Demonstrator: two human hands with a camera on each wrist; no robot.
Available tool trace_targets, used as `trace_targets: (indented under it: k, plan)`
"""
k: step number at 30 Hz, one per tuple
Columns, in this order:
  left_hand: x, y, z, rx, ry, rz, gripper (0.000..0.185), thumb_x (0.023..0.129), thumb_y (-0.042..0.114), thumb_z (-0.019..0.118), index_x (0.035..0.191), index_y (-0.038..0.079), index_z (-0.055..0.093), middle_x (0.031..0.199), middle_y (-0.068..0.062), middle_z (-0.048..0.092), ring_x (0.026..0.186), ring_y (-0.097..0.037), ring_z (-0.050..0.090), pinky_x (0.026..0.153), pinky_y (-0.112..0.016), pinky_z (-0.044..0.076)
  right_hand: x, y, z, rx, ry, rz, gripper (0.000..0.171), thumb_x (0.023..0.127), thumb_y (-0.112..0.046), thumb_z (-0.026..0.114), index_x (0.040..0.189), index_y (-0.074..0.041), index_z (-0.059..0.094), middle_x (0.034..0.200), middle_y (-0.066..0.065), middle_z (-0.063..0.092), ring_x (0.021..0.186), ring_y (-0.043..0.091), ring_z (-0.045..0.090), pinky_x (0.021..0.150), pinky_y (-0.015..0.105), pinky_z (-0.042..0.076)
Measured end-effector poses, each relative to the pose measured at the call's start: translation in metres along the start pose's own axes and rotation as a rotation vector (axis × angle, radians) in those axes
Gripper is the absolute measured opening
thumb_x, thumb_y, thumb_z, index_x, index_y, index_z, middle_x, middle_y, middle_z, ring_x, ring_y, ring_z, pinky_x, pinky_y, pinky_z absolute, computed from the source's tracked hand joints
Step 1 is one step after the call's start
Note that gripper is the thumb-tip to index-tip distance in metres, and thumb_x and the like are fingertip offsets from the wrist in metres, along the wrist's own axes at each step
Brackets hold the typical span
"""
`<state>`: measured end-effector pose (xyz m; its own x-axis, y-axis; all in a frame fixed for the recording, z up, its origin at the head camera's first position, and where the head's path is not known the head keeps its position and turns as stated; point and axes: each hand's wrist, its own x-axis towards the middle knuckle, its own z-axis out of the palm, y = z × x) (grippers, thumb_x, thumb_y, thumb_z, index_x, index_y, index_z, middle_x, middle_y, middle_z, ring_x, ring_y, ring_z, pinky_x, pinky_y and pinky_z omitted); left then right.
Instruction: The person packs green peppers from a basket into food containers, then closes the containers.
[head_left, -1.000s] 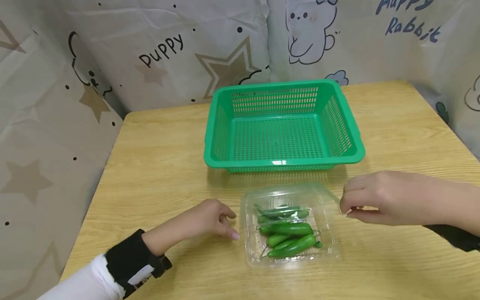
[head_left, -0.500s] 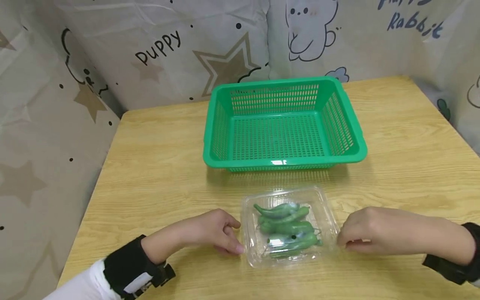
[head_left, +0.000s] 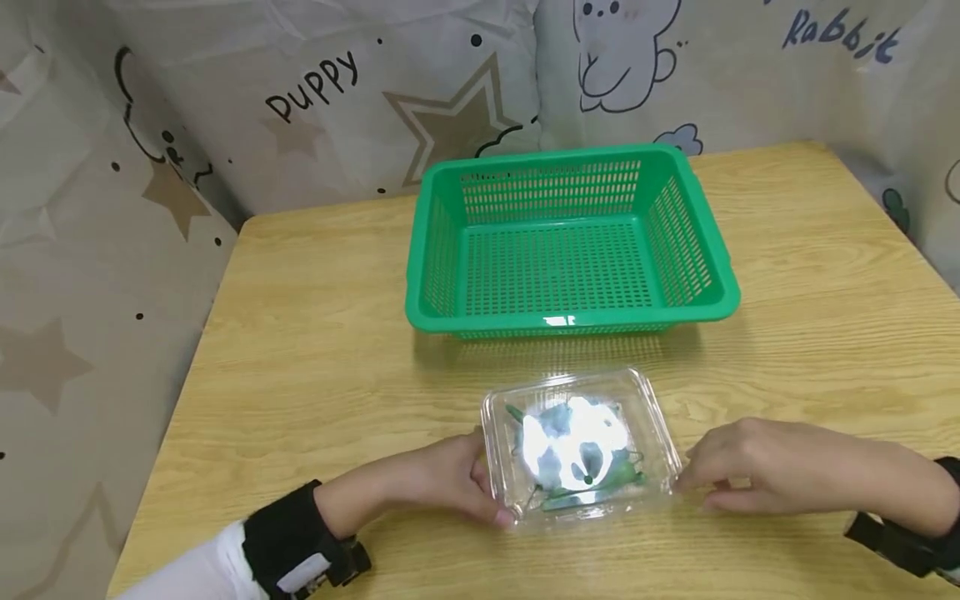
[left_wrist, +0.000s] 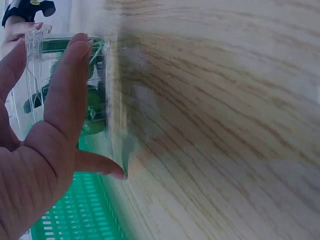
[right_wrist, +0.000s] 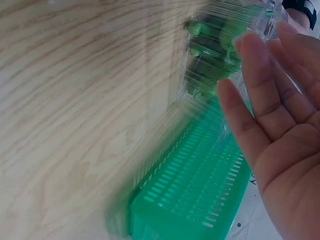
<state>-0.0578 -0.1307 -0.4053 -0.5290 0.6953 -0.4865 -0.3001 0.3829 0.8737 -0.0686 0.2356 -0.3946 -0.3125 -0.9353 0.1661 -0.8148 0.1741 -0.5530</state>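
Note:
A clear plastic clamshell box [head_left: 651,417] lies on the table with its lid down, and bright glare covers much of the lid. Inside are several green chili peppers [head_left: 626,475], also visible through the box wall as green peppers [right_wrist: 200,75] in the right wrist view. My left hand [head_left: 450,479] touches the box's left side, thumb near the front-left corner; its fingers [left_wrist: 67,95] look extended along the wall in the left wrist view. At the front-right corner is my right hand [head_left: 742,467], fingertips touching or very near the rim, fingers [right_wrist: 255,65] only slightly bent.
Behind the box stands a green slotted plastic basket [head_left: 573,321] with nothing in it. Both rest on a wooden table [head_left: 315,333]. A printed cloth [head_left: 450,83] hangs along the back and left edges.
The lid, which was raised at the right, has come down over the peppers. My right hand moved down toward the front-right corner; my left hand moved right, up against the box.

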Motion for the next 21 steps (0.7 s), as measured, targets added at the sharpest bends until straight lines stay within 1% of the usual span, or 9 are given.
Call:
trace_targets:
  k: [2, 6, 7, 10, 12, 14, 16, 18, 21]
  plan:
    - [0.001, 0.002, 0.001, -0.012, 0.004, -0.002, 0.08, 0.074, -0.004, 0.074, 0.138, -0.003, 0.027, 0.087, -0.014, 0.071, 0.071, -0.015, 0.067, 0.067, -0.027, 0.055, 0.001, 0.0, -0.001, 0.019, 0.0, -0.011, 0.021, 0.087, -0.013, 0.068, 0.107, -0.02, 0.069, 0.1, -0.008, 0.071, 0.09, 0.004, 0.065, 0.074, 0.009, 0.047]
    - [0.002, 0.004, 0.005, -0.082, 0.04, -0.057, 0.057, 0.075, -0.009, 0.071, 0.124, -0.006, 0.042, 0.084, -0.021, 0.07, 0.067, -0.022, 0.068, 0.064, -0.035, 0.057, 0.003, 0.002, -0.001, 0.072, -0.009, -0.039, 0.022, 0.086, -0.006, 0.067, 0.105, -0.017, 0.07, 0.098, -0.005, 0.072, 0.088, 0.002, 0.065, 0.071, 0.008, 0.046]
    - [0.001, 0.004, 0.007, -0.103, 0.061, -0.078, 0.052, 0.075, -0.01, 0.071, 0.119, -0.006, 0.046, 0.082, -0.021, 0.07, 0.065, -0.025, 0.068, 0.062, -0.036, 0.057, 0.003, 0.002, 0.001, 0.08, -0.007, -0.044, 0.023, 0.086, -0.005, 0.067, 0.105, -0.017, 0.07, 0.097, -0.005, 0.072, 0.088, 0.002, 0.065, 0.07, 0.009, 0.047]
    - [-0.002, 0.004, 0.013, -0.159, 0.124, -0.116, 0.048, 0.075, -0.01, 0.071, 0.117, -0.008, 0.047, 0.079, -0.022, 0.069, 0.066, -0.028, 0.069, 0.061, -0.037, 0.057, 0.001, 0.0, 0.004, 0.084, 0.012, -0.032, 0.021, 0.086, -0.006, 0.068, 0.103, -0.018, 0.071, 0.096, -0.005, 0.072, 0.086, 0.0, 0.065, 0.069, 0.008, 0.046]
    - [-0.002, 0.004, 0.016, -0.166, 0.163, -0.128, 0.045, 0.075, -0.009, 0.072, 0.114, -0.008, 0.049, 0.078, -0.02, 0.069, 0.064, -0.025, 0.069, 0.061, -0.036, 0.057, -0.002, -0.002, 0.006, 0.099, 0.035, 0.011, 0.021, 0.085, -0.007, 0.068, 0.102, -0.019, 0.071, 0.094, -0.008, 0.071, 0.081, -0.004, 0.062, 0.066, 0.007, 0.044]
    - [-0.002, 0.005, 0.016, -0.171, 0.189, -0.135, 0.042, 0.075, -0.008, 0.072, 0.11, -0.007, 0.049, 0.077, -0.019, 0.069, 0.063, -0.023, 0.069, 0.06, -0.035, 0.057, -0.005, -0.005, 0.006, 0.114, 0.067, 0.091, 0.02, 0.085, -0.007, 0.069, 0.097, -0.022, 0.069, 0.086, -0.014, 0.069, 0.073, -0.008, 0.057, 0.06, 0.007, 0.042]
    - [-0.002, 0.006, 0.015, -0.17, 0.201, -0.138, 0.037, 0.076, -0.006, 0.072, 0.106, -0.007, 0.05, 0.077, -0.019, 0.07, 0.063, -0.022, 0.069, 0.06, -0.034, 0.057, -0.007, -0.006, 0.006, 0.139, 0.102, 0.202, 0.019, 0.084, -0.006, 0.069, 0.091, -0.024, 0.064, 0.078, -0.018, 0.063, 0.065, -0.01, 0.051, 0.053, 0.009, 0.041]
    - [-0.002, 0.007, 0.013, -0.166, 0.209, -0.139, 0.04, 0.077, -0.006, 0.072, 0.108, -0.01, 0.048, 0.078, -0.02, 0.07, 0.064, -0.022, 0.069, 0.061, -0.034, 0.057, -0.006, -0.007, 0.005, 0.226, 0.101, 0.343, 0.016, 0.086, -0.007, 0.066, 0.089, -0.022, 0.06, 0.071, -0.019, 0.057, 0.058, -0.009, 0.047, 0.046, 0.013, 0.04]
    - [-0.004, 0.008, 0.011, -0.16, 0.217, -0.142, 0.047, 0.077, -0.006, 0.072, 0.115, -0.014, 0.045, 0.079, -0.022, 0.07, 0.065, -0.024, 0.07, 0.061, -0.035, 0.057, -0.002, -0.006, 0.006, 0.45, 0.057, 0.554, 0.005, 0.091, -0.011, 0.062, 0.095, -0.011, 0.059, 0.071, -0.009, 0.059, 0.053, 0.0, 0.052, 0.039, 0.02, 0.042]
